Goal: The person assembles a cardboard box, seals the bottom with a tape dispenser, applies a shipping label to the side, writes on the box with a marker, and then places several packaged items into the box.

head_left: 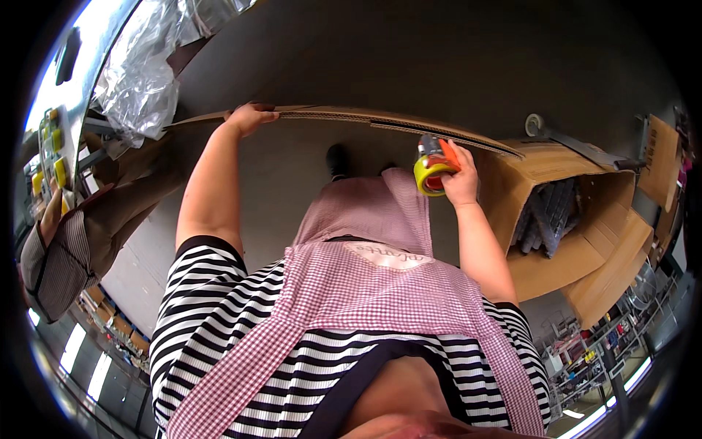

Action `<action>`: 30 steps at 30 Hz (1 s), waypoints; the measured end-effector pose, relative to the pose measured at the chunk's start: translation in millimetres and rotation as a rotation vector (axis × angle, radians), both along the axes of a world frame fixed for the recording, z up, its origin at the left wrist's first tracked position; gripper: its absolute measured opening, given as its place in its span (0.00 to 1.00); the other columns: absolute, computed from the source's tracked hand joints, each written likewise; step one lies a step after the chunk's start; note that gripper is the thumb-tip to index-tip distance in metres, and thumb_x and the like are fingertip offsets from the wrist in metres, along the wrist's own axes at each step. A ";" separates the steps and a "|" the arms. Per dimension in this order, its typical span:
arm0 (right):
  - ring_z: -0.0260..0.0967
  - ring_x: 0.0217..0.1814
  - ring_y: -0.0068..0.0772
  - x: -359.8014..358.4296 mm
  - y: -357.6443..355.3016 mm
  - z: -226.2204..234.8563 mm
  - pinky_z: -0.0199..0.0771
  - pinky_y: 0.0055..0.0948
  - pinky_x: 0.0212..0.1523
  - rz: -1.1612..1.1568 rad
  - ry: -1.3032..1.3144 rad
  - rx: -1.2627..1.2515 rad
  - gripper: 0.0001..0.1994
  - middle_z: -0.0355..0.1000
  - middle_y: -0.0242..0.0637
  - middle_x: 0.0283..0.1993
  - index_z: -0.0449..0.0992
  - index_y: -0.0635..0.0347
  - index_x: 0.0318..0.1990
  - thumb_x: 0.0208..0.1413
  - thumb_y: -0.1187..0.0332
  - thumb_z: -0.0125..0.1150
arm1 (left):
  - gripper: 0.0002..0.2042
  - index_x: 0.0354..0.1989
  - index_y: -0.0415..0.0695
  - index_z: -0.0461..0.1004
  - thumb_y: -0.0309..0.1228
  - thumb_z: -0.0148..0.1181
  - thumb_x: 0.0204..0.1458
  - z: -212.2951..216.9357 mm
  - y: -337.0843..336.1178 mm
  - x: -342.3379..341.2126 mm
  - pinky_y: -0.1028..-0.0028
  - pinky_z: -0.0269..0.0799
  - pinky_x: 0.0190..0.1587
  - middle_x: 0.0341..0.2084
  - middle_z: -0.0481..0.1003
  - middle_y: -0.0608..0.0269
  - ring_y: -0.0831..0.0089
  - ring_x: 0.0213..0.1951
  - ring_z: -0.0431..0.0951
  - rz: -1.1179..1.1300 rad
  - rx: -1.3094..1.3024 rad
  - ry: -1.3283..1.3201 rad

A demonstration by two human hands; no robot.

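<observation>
Left hand [251, 117] reached out, arm straight, fingers curled over the cardboard [351, 115] edge. Right hand [461, 179], elbow bent, fingers wrapped round the tape gun [433, 165], just under that edge.

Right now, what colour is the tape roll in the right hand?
Yellow, on an orange dispenser; the tape roll shows in the head view.

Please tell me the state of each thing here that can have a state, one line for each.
Flat brown cardboard sheet: folded flat, seen edge-on, held up at its left end.
Yellow and orange tape dispenser: lifted, held against the sheet.
Open brown cardboard box: flaps open, dark items inside.
Left hand: gripping the sheet.
Right hand: closed on the dispenser.
</observation>
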State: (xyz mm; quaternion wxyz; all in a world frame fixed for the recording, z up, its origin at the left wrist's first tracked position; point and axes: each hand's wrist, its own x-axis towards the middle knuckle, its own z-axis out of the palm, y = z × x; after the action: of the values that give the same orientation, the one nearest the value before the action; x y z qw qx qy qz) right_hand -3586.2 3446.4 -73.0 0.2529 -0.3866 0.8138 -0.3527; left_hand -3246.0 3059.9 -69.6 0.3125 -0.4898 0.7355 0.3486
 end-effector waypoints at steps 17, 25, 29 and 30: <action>0.67 0.62 0.42 0.3 -27.7 -11.0 0.78 0.35 0.50 0.141 0.324 0.002 0.41 0.49 0.35 0.74 0.66 0.49 0.63 0.33 0.78 0.67 | 0.26 0.55 0.43 0.75 0.48 0.60 0.52 -46.4 -14.3 28.4 0.67 0.62 0.60 0.49 0.77 0.54 0.62 0.55 0.74 0.300 0.254 0.212; 0.67 0.62 0.46 16.1 -0.4 -23.1 0.79 0.33 0.47 0.219 0.397 0.126 0.45 0.40 0.39 0.77 0.60 0.49 0.68 0.35 0.75 0.71 | 0.23 0.45 0.44 0.76 0.52 0.53 0.56 -14.2 -24.4 -10.5 0.59 0.66 0.53 0.43 0.77 0.50 0.49 0.50 0.74 -0.069 -0.273 0.059; 0.72 0.48 0.44 20.3 6.3 -9.5 0.78 0.34 0.44 0.181 0.333 0.065 0.31 0.60 0.40 0.65 0.72 0.55 0.55 0.36 0.79 0.67 | 0.18 0.46 0.44 0.74 0.44 0.59 0.54 -35.3 -35.3 19.9 0.56 0.67 0.52 0.45 0.75 0.50 0.49 0.50 0.72 -0.279 -0.410 0.113; 0.72 0.49 0.45 19.6 9.6 -4.8 0.78 0.35 0.45 0.227 0.277 0.070 0.30 0.63 0.40 0.61 0.72 0.55 0.53 0.35 0.79 0.67 | 0.18 0.47 0.45 0.74 0.43 0.60 0.53 -35.5 -38.0 34.5 0.56 0.67 0.52 0.46 0.75 0.50 0.49 0.51 0.72 -0.291 -0.406 0.127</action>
State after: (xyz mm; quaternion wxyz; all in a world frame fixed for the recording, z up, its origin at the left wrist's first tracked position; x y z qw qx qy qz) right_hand -3566.6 3456.1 -77.8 0.1898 -0.5119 0.8037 -0.2365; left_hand -3211.4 3021.9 -105.1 0.2079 -0.4086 0.8712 0.1754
